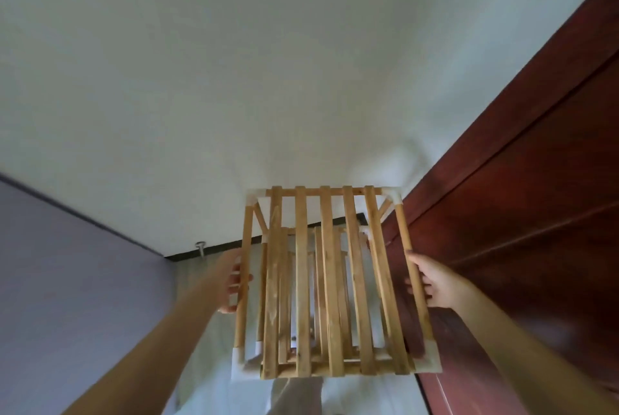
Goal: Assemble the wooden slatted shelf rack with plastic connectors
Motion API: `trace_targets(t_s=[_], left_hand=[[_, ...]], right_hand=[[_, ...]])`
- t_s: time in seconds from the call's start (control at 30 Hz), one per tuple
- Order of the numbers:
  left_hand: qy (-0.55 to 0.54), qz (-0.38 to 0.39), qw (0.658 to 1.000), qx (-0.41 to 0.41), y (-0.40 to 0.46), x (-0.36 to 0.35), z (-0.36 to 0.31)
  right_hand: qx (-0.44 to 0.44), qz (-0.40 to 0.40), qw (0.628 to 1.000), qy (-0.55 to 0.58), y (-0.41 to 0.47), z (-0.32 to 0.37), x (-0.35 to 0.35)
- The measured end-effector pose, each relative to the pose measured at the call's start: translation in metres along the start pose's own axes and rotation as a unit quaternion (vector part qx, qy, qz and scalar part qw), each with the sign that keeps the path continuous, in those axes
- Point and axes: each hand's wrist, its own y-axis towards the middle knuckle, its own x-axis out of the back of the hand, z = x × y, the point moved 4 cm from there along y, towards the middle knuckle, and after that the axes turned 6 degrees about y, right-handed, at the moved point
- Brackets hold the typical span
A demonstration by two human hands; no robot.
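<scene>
**Honey wood, white corners**

The rack [321,284] has honey-brown slats with darker grain streaks; its corner connectors [395,196] are white. Behind it are a pale greenish-white ceiling [234,63], a dull lilac wall [67,274], and a reddish-brown, perhaps mahogany-stained, door [536,180].

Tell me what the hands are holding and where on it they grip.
Both hold the wooden slatted rack: the left hand grips its left side rail, the right hand its right side rail, each about midway along.
</scene>
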Motion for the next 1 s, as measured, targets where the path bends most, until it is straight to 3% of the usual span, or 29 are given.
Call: trace_targets(t_s=[0.13,0.53,0.83,1.0], left_hand=[[-0.001,-0.016,0.999,0.042,0.057,-0.010,-0.022],[-0.097,-0.031,0.991,0.082,0.181,-0.027,-0.033],[-0.125,-0.039,0.988,0.082,0.208,-0.041,-0.019],[-0.091,-0.026,0.995,0.040,0.186,-0.057,-0.025]], right_hand=[[-0.049,0.012,0.998,-0.034,0.067,0.032,-0.018],[-0.058,0.071,0.993,-0.069,0.194,0.090,-0.060],[-0.036,0.043,0.997,-0.049,0.229,0.094,-0.065],[0.004,0.089,0.995,-0.041,0.213,0.096,-0.062]])
